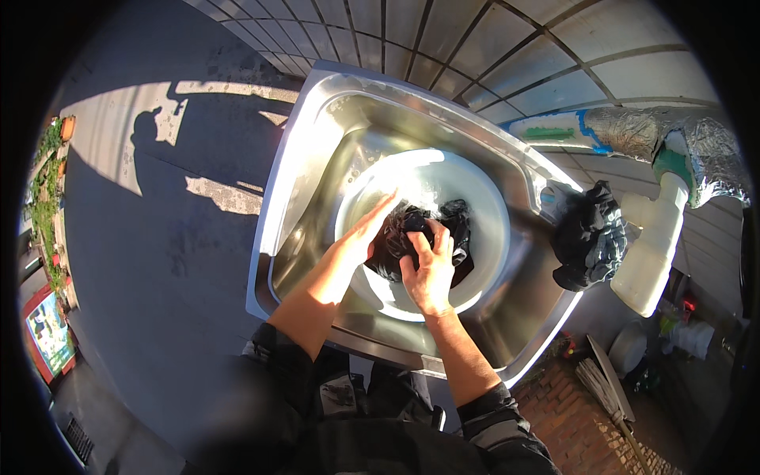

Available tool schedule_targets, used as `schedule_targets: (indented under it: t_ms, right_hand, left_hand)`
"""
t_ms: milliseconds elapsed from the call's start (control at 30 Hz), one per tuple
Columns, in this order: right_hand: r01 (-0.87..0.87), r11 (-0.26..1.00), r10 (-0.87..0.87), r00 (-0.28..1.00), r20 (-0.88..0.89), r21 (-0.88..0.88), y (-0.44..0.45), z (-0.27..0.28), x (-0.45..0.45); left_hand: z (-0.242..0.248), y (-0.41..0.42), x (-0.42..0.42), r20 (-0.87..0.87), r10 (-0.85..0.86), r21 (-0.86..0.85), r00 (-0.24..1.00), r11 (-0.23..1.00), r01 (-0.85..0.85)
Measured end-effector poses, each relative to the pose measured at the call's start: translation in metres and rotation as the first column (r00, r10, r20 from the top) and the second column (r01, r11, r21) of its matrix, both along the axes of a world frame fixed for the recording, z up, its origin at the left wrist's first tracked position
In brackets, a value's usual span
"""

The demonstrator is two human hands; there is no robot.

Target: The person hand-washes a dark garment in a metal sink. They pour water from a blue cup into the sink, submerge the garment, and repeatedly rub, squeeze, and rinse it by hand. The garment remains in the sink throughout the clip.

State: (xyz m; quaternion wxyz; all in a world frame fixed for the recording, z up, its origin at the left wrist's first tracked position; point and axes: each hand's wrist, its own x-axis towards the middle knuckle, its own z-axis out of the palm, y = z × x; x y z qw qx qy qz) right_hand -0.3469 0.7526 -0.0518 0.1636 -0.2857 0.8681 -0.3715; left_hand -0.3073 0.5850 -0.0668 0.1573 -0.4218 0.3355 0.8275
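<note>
A white basin [496,249] sits inside a stainless steel sink [362,332]. Dark, wet-looking cloth [386,264] lies bunched in the basin. My right hand [430,270] comes down over the bunch, its fingers curled around a raised dark fold. Along the left side of the cloth, my left hand [369,228] is held edge-on with its fingers stretched out straight. Strong glare hides the basin's far inner side, and my hands cover part of the cloth.
More bunched dark cloth [588,237] rests at the sink's right rim, beside a white plastic pipe [650,255]. A foil-wrapped pipe [629,133] runs along the tiled wall [534,59]. A broom [605,392] lies at lower right near brick paving [552,409].
</note>
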Motion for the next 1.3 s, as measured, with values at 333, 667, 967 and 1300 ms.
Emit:
schedule_targets:
  t_ms: [333,667,967,1300]
  right_hand:
    - [0.217,0.957,-0.268,0.915,0.303,0.19,-0.038,0.015,-0.037]
    - [-0.316,0.71,0.289,0.946,0.15,0.629,0.018,-0.015,-0.066]
    - [-0.111,0.994,0.112,0.959,-0.261,0.021,-0.006,0.021,0.021]
    - [0.1,0.901,-0.244,0.921,0.303,0.421,0.001,-0.005,-0.05]
  left_hand:
    - [-0.001,0.058,0.02,0.011,0.41,0.006,0.912,0.912,-0.41]
    - [-0.015,0.022,0.024,0.464,-0.499,-0.737,0.732,0.242,0.631]
    - [-0.012,0.005,-0.004,0.041,0.019,0.306,0.999,0.952,-0.031]
    - [0.008,0.05,0.019,0.094,0.045,-0.28,0.995,0.96,-0.017]
